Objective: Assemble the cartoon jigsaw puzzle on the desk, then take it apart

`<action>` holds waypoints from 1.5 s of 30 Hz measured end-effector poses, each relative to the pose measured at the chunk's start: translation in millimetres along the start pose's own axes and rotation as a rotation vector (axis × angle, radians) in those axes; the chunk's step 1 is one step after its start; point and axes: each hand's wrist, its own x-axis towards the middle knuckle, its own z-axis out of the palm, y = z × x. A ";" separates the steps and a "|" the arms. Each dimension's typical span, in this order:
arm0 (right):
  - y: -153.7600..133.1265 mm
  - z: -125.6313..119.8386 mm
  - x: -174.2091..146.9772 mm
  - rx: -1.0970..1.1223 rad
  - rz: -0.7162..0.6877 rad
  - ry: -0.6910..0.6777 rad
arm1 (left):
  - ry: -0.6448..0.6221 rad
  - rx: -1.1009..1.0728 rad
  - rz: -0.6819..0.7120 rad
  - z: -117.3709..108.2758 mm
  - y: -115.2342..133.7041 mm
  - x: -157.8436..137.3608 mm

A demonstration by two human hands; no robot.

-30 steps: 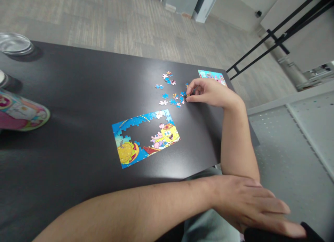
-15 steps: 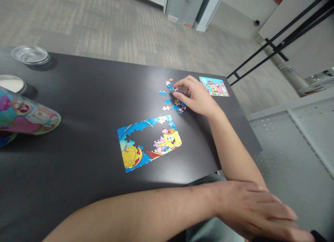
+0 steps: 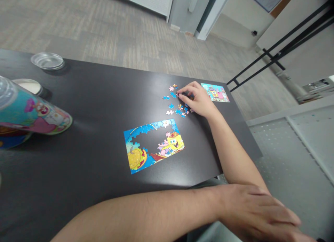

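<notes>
1. Pieces of printed blue, pink and white cardboard (image 3: pixel 178 112) were scattered in a loose cluster on the smooth black table (image 3: pixel 99 106).
2. The cluster was partly covered by the person's bare right hand (image 3: pixel 194 97), whose thumb and index fingertip were held nearly together at a small dark piece; whether it was gripped could not be told.
3. The partly assembled rectangular cardboard jigsaw puzzle (image 3: pixel 165 149), with a yellow character and a burger, was laid flat nearer the body, its middle left unfilled.
4. The bare left hand (image 3: pixel 258 209) was rested across the right forearm, fingers extended.
5. A small, colourful rectangular picture card (image 3: pixel 215 93) was placed beyond the right hand, near the table's far corner.
</notes>
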 end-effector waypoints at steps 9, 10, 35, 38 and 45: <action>6.7 15.4 3.7 -0.175 0.005 0.036 | 0.102 -0.007 -0.055 7.3 2.8 -2.4; 6.8 16.9 4.0 -0.198 0.011 0.041 | 0.104 -0.012 -0.057 6.9 2.7 -2.5; 26.9 -14.8 10.9 0.112 0.141 0.169 | 0.022 -0.076 0.019 1.3 -4.1 1.5; 29.8 -18.8 9.3 0.099 0.151 0.178 | 0.019 -0.067 0.040 0.3 -5.0 1.0; 10.0 -5.2 7.7 -0.068 0.127 0.034 | 0.012 -0.018 -0.005 4.9 3.0 0.3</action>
